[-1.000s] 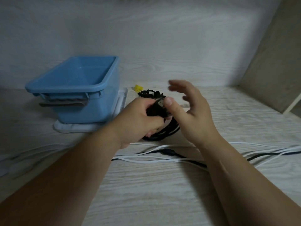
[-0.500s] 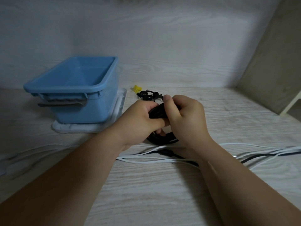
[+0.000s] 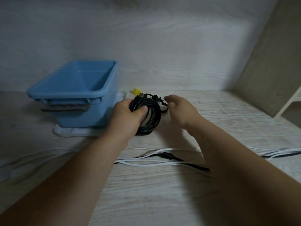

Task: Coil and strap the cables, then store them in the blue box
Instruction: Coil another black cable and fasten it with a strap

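The left hand wraps its fingers round the black cable coil beside the blue box; the right hand curls its fingers by the black straps, grasp unclear.

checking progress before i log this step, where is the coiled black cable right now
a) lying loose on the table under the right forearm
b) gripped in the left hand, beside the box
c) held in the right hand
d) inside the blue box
B: the left hand grips the coiled black cable just right of the blue box, and the right hand is off the coil.
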